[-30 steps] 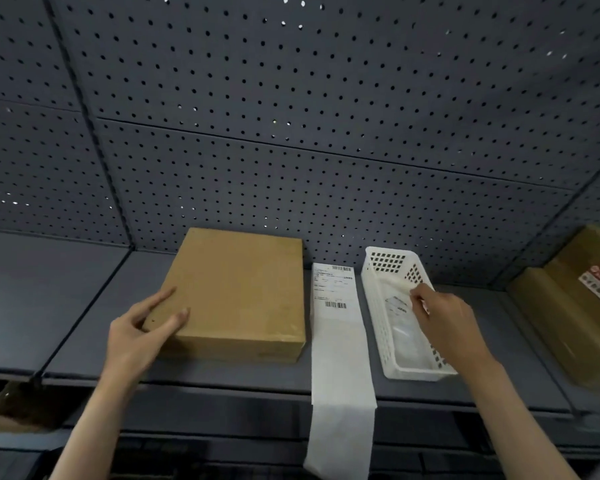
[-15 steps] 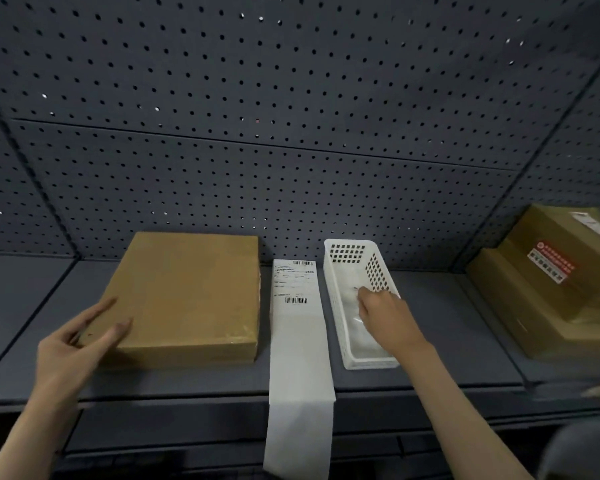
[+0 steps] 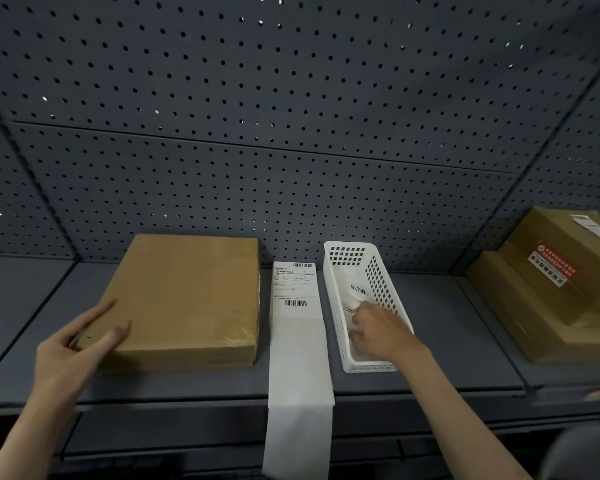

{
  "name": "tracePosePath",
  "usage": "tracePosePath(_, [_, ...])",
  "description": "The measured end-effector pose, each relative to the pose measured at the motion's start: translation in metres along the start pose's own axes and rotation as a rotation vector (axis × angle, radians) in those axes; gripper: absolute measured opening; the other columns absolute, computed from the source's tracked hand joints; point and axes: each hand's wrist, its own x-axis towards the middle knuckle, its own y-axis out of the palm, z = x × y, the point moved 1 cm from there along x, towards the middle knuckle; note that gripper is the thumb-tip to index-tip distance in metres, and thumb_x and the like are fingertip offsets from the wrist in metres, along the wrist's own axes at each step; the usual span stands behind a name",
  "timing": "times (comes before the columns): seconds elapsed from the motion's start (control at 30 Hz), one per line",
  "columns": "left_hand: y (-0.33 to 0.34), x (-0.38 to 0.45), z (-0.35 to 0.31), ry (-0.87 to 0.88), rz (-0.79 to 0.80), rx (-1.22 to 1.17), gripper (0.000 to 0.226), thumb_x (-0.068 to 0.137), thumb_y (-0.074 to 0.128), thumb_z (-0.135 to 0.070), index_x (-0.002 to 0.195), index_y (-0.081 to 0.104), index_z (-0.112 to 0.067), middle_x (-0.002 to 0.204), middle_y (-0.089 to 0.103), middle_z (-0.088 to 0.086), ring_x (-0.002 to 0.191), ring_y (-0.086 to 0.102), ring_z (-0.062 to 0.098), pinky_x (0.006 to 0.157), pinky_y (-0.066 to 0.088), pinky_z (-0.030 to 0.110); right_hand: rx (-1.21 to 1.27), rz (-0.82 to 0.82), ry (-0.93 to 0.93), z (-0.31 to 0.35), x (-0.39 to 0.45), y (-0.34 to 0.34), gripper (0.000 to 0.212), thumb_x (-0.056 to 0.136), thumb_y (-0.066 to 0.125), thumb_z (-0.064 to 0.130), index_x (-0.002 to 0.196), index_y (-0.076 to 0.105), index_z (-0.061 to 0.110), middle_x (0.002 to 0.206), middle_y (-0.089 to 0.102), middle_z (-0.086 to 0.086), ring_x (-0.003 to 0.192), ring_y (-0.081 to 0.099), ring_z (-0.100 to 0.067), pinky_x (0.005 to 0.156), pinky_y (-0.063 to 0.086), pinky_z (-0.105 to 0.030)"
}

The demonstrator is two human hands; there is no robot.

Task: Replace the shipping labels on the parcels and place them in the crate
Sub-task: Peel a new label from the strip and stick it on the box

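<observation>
A flat brown parcel (image 3: 191,299) lies on the grey shelf (image 3: 440,362), its top bare of any label. My left hand (image 3: 80,344) rests on its near left corner with the fingers spread. To the right of the parcel a strip of shipping labels (image 3: 296,327) runs off the shelf's front edge. A narrow white basket (image 3: 347,258) stands right of the strip and holds peeled label paper (image 3: 357,292). My right hand (image 3: 378,332) reaches into the basket, fingers curled on the paper inside; whether it grips the paper is unclear.
A stack of brown parcels (image 3: 555,289) with a red-and-white sticker sits at the far right of the shelf. A dark pegboard wall (image 3: 291,133) backs the shelf. No crate is in view.
The view has shifted right, bringing the parcel stack more into view. My right hand has moved lower into the basket. My left hand stays on the parcel's corner.
</observation>
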Motion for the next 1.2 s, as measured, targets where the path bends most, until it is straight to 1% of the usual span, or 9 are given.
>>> tracePosePath(0.23, [-0.002, 0.001, 0.000, -0.011, -0.002, 0.017, 0.050, 0.070, 0.084, -0.038, 0.118, 0.071, -0.043, 0.131, 0.065, 0.004, 0.120, 0.059, 0.027, 0.105, 0.046, 0.047, 0.133, -0.011, 0.119, 0.003, 0.004, -0.001, 0.031, 0.102, 0.048, 0.032, 0.076, 0.045, 0.014, 0.088, 0.054, -0.004, 0.067, 0.055, -0.017, 0.058, 0.038, -0.031])
tracePosePath(0.37, [0.004, -0.001, -0.004, 0.026, -0.034, 0.061, 0.040, 0.080, 0.081, -0.024, 0.117, 0.071, -0.038, 0.128, 0.064, 0.005, 0.098, 0.063, 0.025, 0.086, 0.055, 0.028, 0.171, -0.091, 0.125, 0.010, -0.001, -0.007, 0.022, 0.102, 0.053, 0.028, 0.092, 0.060, 0.010, 0.098, 0.059, -0.004, 0.080, 0.060, -0.021, 0.072, 0.049, -0.037])
tracePosePath(0.43, [0.003, 0.001, -0.004, 0.046, -0.030, 0.144, 0.037, 0.079, 0.082, -0.030, 0.112, 0.070, -0.043, 0.126, 0.064, 0.002, 0.100, 0.060, 0.018, 0.082, 0.055, 0.027, 0.062, -0.286, 0.042, 0.017, -0.009, -0.012, 0.020, 0.100, 0.057, 0.023, 0.106, 0.070, 0.008, 0.105, 0.062, -0.005, 0.091, 0.062, -0.025, 0.081, 0.052, -0.040])
tracePosePath(0.53, [0.003, 0.001, -0.014, 0.114, -0.061, 0.354, 0.035, 0.078, 0.084, -0.027, 0.108, 0.069, -0.041, 0.133, 0.059, -0.003, 0.121, 0.055, 0.023, 0.098, 0.047, 0.039, 0.121, -0.615, -0.060, 0.042, -0.031, -0.020, 0.017, 0.091, 0.069, 0.013, 0.108, 0.071, 0.008, 0.097, 0.064, -0.004, 0.086, 0.062, -0.025, 0.077, 0.054, -0.040])
tracePosePath(0.6, [0.007, 0.000, -0.022, 0.192, -0.088, 0.484, 0.031, 0.079, 0.083, -0.024, 0.106, 0.072, -0.033, 0.132, 0.059, -0.009, 0.121, 0.056, 0.022, 0.095, 0.045, 0.038, 0.194, -0.673, -0.141, 0.066, -0.042, -0.021, 0.018, 0.087, 0.072, 0.009, 0.105, 0.070, 0.008, 0.095, 0.064, -0.003, 0.086, 0.060, -0.021, 0.078, 0.051, -0.035])
tracePosePath(0.87, [0.045, -0.026, -0.044, 0.414, -0.063, 0.669, 0.016, 0.079, 0.079, -0.018, 0.093, 0.076, -0.025, 0.120, 0.068, -0.006, 0.112, 0.059, 0.025, 0.090, 0.048, 0.045, 0.104, -0.159, -0.220, 0.112, -0.014, 0.007, 0.027, 0.099, 0.058, 0.020, 0.122, 0.061, 0.007, 0.128, 0.061, -0.008, 0.117, 0.058, -0.030, 0.093, 0.050, -0.042])
tracePosePath(0.97, [0.066, -0.041, -0.049, 0.475, -0.014, 0.631, 0.009, 0.078, 0.078, -0.018, 0.087, 0.077, -0.022, 0.110, 0.070, -0.008, 0.103, 0.062, 0.022, 0.082, 0.047, 0.036, 0.106, -0.138, -0.165, 0.117, 0.001, 0.013, 0.025, 0.103, 0.052, 0.025, 0.114, 0.061, 0.006, 0.127, 0.061, -0.009, 0.118, 0.058, -0.034, 0.088, 0.051, -0.043])
tracePosePath(1.1, [0.097, -0.072, -0.056, 0.602, 0.105, 0.555, 0.016, 0.078, 0.065, -0.032, 0.081, 0.077, -0.023, 0.090, 0.069, -0.016, 0.088, 0.063, 0.008, 0.075, 0.053, 0.032, 0.128, -0.138, -0.120, 0.120, 0.013, 0.013, 0.037, 0.103, 0.053, 0.032, 0.127, 0.061, 0.004, 0.137, 0.058, -0.011, 0.129, 0.053, -0.033, 0.099, 0.049, -0.048])
tracePosePath(1.2, [0.121, -0.098, -0.053, 0.667, 0.251, 0.443, 0.010, 0.079, 0.064, -0.025, 0.079, 0.074, -0.023, 0.084, 0.069, -0.016, 0.079, 0.066, 0.006, 0.071, 0.055, 0.032, 0.101, -0.128, -0.101, 0.122, 0.019, 0.013, 0.038, 0.100, 0.058, 0.039, 0.121, 0.061, 0.007, 0.127, 0.062, -0.010, 0.120, 0.058, -0.033, 0.092, 0.051, -0.044])
